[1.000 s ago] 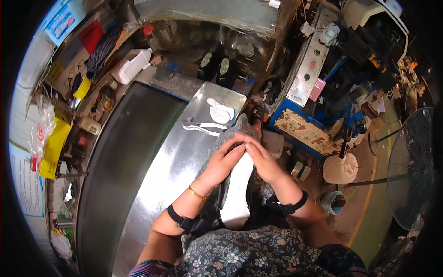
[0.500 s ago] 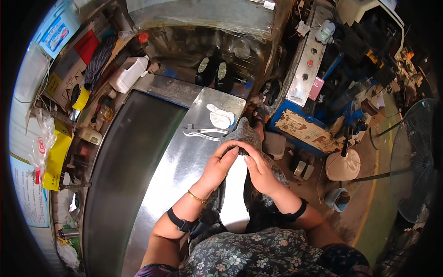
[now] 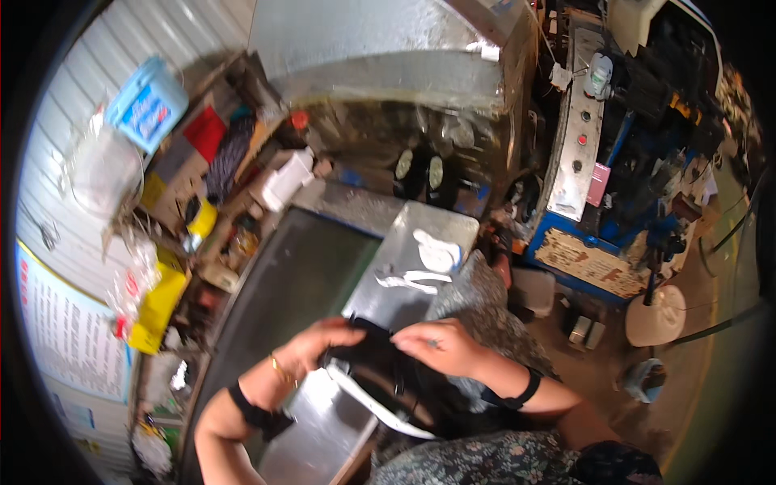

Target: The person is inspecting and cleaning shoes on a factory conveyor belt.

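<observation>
Over my lap is a black shoe (image 3: 364,349) with a white sole-shaped edge (image 3: 376,402), tipped onto its side. My left hand (image 3: 311,345) grips its toe end from the left. My right hand (image 3: 440,346) pinches at the black upper with thumb and fingertips; what exactly lies between them is too blurred to make out. Beyond the hands, pliers (image 3: 414,280) and white sole-shaped pieces (image 3: 437,251) lie on a metal table (image 3: 386,297).
A dark conveyor belt (image 3: 303,267) runs left of the table. Two black shoes (image 3: 436,176) stand at its far end. On the right is a blue machine (image 3: 578,257) with a button panel (image 3: 575,137). A cluttered shelf with a yellow box (image 3: 158,307) lines the left, near a blue bucket (image 3: 147,105).
The shoe has turned from white sole facing up to its side, black upper showing. My hands have moved apart and lower, the left one to the toe end. The view has shifted left.
</observation>
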The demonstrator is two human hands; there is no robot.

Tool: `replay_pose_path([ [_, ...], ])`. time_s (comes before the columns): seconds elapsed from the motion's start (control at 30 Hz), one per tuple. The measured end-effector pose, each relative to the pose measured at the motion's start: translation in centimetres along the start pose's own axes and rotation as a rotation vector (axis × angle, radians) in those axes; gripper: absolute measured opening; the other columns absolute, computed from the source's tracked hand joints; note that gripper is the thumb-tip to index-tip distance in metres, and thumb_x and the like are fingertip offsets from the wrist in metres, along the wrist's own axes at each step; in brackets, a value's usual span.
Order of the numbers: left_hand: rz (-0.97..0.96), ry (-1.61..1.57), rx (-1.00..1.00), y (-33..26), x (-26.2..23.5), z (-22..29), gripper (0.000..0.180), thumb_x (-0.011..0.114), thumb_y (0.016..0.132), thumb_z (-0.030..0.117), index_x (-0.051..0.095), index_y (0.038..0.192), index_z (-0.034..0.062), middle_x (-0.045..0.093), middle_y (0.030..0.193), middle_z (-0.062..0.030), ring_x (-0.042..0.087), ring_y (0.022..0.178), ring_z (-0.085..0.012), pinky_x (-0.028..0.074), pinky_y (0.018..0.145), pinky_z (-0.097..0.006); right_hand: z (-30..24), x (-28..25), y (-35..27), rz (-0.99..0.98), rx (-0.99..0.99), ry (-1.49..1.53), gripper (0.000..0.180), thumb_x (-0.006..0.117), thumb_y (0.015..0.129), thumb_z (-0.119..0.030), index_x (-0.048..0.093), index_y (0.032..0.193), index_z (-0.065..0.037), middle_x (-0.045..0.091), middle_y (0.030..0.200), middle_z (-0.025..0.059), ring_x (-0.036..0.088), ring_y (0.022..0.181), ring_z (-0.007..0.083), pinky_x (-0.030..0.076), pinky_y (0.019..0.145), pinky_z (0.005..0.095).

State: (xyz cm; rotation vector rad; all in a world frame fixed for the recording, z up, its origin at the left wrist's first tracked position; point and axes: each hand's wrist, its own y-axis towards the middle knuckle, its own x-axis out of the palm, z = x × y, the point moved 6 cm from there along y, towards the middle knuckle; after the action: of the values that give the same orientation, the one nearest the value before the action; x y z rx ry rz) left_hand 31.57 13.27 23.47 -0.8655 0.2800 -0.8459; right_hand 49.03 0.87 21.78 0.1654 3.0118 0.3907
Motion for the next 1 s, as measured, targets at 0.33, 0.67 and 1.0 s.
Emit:
replay_pose_path([
  [0.33,0.36,-0.052,0.913,-2.1,-7.0,15.5,0.051,0.07,0.066,-0.011,0.052,0.11,0.0068,0.064,0.094,-0.0072,0.064,0.079,-0.0174,0.056,0.074,-0.031,5.1,-3.4,0.7,0.367,-0.214,-0.436,0.01,0.062,0.084,-0.007,0.066,0.093,-0.009,0.067,0.077,0.0097,0.065,0.068,0.028,0.052,0.059,0.0383],
  [0.67,0.75,0.543,0.912,35.2,-14.0,23.1,0.092,0.079,0.066,-0.002,0.029,0.143,0.0013,0.059,0.13,-0.016,0.056,0.117,-0.0252,0.04,0.102,-0.032,8.0,-4.2,2.3,0.251,-0.142,-0.372,0.025,0.067,0.077,-0.008,0.067,0.102,-0.012,0.068,0.088,0.0065,0.067,0.074,0.0241,0.055,0.065,0.0342],
  [1.0,0.623,0.454,0.866,37.8,-13.3,21.2,0.052,0.064,0.086,0.008,0.046,0.133,-0.0019,0.066,0.111,-0.0112,0.062,0.106,-0.0187,0.048,0.092,-0.03,7.5,-5.0,3.5,0.265,-0.15,-0.331,0.021,0.065,0.081,-0.008,0.066,0.102,-0.009,0.068,0.087,0.0065,0.066,0.074,0.0224,0.054,0.065,0.0336],
])
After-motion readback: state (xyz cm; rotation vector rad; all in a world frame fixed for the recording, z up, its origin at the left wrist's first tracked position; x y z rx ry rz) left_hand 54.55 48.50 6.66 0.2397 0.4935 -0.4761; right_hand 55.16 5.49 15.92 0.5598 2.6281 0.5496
